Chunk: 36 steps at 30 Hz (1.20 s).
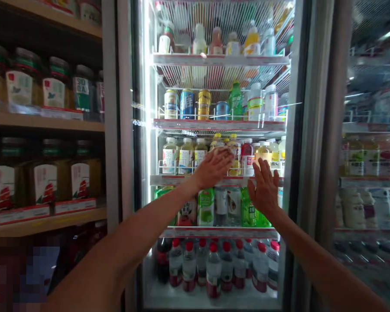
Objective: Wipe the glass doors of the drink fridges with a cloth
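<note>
From where I stand, both arms reach up and forward to a tall cooler door [300,143], its glass in front of the hands and its dark frame running upright beyond them on either side. The door's long axis is vertical, and its face looks back towards the person. The left hand [214,164] lies nearly flat, fingers stretched and slanting up to the right. At its fingertips shows a pale, cloth-like patch [228,151]; it is too blurred for me to tell which way its long axis runs, or whether the fingers grip it. The right hand [264,186], just to the right and a little lower, is spread open with fingers pointing up, apparently holding nothing; I cannot tell whether its palm meets the glass.

Behind the gap between the hands stands a red bottle [247,157], upright. Above the hands, cans [186,104] share a shelf with a green bottle [235,100]; below the left hand is a green carton [206,208], and lower down, red-capped bottles [213,273]. Far left of both hands, jars [19,84] line wooden shelves.
</note>
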Each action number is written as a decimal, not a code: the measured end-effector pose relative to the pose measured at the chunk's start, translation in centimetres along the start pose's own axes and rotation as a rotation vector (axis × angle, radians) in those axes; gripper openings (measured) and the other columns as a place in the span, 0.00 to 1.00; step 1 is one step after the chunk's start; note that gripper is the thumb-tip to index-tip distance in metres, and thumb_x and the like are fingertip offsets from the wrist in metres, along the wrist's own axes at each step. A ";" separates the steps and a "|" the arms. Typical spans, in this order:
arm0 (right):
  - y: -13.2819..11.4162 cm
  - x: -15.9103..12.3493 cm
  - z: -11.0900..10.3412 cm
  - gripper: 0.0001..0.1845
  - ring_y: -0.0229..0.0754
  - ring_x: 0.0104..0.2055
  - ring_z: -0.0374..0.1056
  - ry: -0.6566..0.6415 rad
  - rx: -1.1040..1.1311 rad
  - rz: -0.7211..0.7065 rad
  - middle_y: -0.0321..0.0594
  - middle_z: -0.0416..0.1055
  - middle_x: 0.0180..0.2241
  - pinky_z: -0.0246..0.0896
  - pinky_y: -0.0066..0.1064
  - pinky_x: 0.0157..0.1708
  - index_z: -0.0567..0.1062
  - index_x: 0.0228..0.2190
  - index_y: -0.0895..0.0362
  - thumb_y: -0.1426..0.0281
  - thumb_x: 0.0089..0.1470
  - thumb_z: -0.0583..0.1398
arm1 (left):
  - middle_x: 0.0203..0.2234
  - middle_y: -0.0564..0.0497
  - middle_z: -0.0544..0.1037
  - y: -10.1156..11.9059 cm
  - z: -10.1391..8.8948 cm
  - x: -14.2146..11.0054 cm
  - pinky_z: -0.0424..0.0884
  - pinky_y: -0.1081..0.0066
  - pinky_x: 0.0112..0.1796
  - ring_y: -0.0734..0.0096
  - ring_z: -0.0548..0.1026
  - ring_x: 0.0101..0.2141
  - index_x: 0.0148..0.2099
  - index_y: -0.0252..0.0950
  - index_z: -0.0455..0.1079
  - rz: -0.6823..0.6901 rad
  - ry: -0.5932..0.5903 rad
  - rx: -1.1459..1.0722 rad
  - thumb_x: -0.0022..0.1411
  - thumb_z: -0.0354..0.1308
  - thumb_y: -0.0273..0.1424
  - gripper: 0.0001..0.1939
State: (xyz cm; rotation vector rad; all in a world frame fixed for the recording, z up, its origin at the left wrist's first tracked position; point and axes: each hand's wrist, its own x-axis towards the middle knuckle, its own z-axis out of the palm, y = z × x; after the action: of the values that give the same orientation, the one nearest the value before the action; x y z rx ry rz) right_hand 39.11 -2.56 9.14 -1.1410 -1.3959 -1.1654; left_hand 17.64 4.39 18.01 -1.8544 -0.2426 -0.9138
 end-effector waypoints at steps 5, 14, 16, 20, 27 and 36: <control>3.1 0.4 -1.7 0.33 0.48 0.66 0.42 0.016 -0.050 0.007 0.47 0.47 0.64 0.38 0.52 0.61 0.46 0.62 0.53 0.67 0.57 0.48 | 0.59 0.45 0.61 1.8 1.8 4.4 0.47 0.51 0.60 0.57 0.53 0.61 0.59 0.36 0.58 -0.238 0.137 0.012 0.63 0.45 0.30 0.22; 9.2 -0.6 -5.8 0.31 0.50 0.65 0.44 0.031 -0.163 0.047 0.50 0.51 0.62 0.40 0.54 0.60 0.49 0.61 0.56 0.68 0.57 0.49 | 0.58 0.51 0.64 5.9 4.8 12.2 0.51 0.57 0.60 0.66 0.56 0.60 0.56 0.40 0.62 0.183 0.004 -0.088 0.64 0.44 0.30 0.19; 10.4 -1.1 -6.6 0.32 0.50 0.65 0.45 0.030 -0.186 0.057 0.51 0.50 0.62 0.41 0.54 0.60 0.49 0.61 0.56 0.68 0.56 0.50 | 0.59 0.47 0.63 6.6 5.4 13.8 0.49 0.53 0.60 0.61 0.55 0.61 0.56 0.36 0.62 -0.005 0.071 -0.073 0.64 0.44 0.29 0.19; 12.2 -1.6 -7.8 0.33 0.51 0.65 0.45 0.033 -0.212 0.074 0.51 0.50 0.62 0.42 0.55 0.59 0.49 0.61 0.55 0.68 0.55 0.50 | 0.56 0.53 0.66 9.7 6.9 15.3 0.49 0.57 0.61 0.67 0.58 0.60 0.55 0.39 0.63 0.220 0.020 -0.141 0.64 0.44 0.28 0.18; 12.8 -1.9 -9.0 0.31 0.50 0.65 0.45 0.085 -0.130 0.083 0.50 0.51 0.62 0.42 0.55 0.60 0.52 0.60 0.56 0.71 0.56 0.50 | 0.58 0.47 0.64 11.2 7.5 16.9 0.51 0.53 0.60 0.64 0.57 0.60 0.57 0.36 0.61 0.088 0.018 -0.157 0.64 0.42 0.25 0.20; 7.6 2.2 -2.7 0.27 0.39 0.63 0.50 0.128 0.429 0.133 0.43 0.55 0.61 0.52 0.44 0.60 0.50 0.61 0.53 0.68 0.60 0.42 | 0.59 0.39 0.61 11.8 6.1 11.6 0.49 0.54 0.60 0.62 0.54 0.61 0.60 0.30 0.54 -0.037 0.122 -0.337 0.61 0.49 0.32 0.26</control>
State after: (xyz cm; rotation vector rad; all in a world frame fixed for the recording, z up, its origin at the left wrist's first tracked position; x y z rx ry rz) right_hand 46.64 -4.23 12.34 -0.8252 -1.3653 -0.7801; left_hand 34.93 1.41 16.41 -2.0960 -0.0489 -1.1436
